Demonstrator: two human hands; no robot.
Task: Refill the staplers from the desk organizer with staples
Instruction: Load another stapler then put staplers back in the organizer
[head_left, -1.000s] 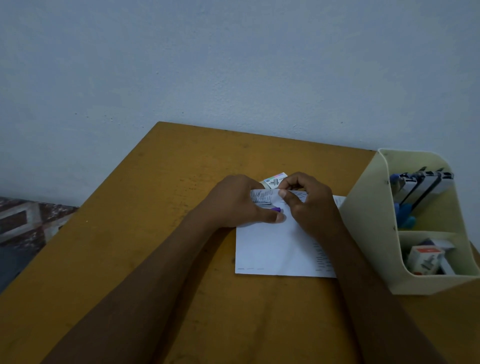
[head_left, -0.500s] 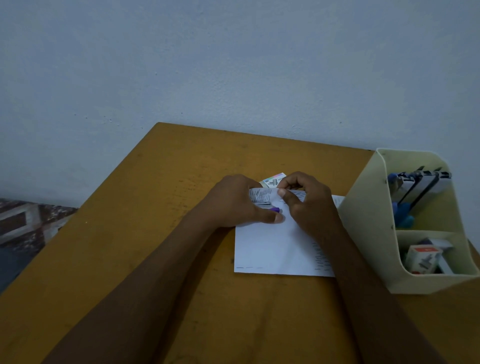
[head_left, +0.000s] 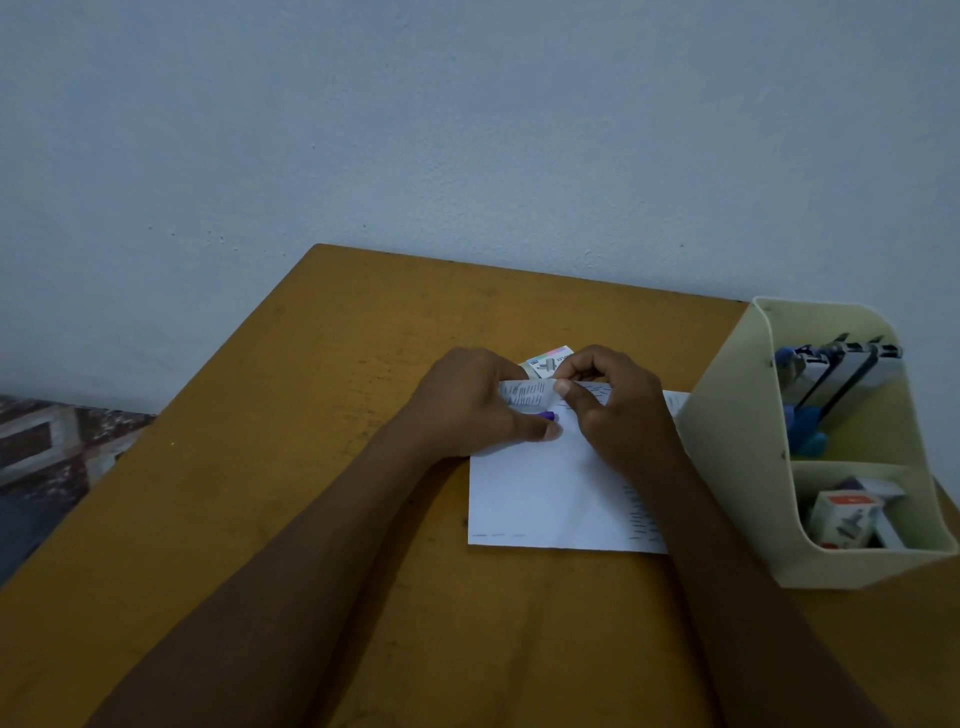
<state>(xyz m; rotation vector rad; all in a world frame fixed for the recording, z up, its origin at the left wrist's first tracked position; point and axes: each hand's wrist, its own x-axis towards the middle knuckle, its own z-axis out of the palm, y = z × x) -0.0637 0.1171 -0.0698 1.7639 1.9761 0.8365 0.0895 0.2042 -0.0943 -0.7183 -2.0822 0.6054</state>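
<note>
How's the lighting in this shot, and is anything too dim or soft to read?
Head view: dim, bluish, no glare; print on the paper is too soft to read; the purple stapler in the left hand is mostly hidden.

Both forearms fwd, converging; L hand (head_left: 475, 405) grips purple stapler (head_left: 548, 415), R hand (head_left: 621, 415) thumb+index pinch paper (head_left: 535, 493) fold

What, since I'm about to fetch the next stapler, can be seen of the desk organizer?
The desk organizer is a cream, plastic-looking box with a slanted open top, standing upright on the table, at its right side beside the paper. A divider splits it: the far compartment holds black-and-white staplers on end with something blue; the near one holds small staple boxes. The left hand and right hand are clear of it.
</note>
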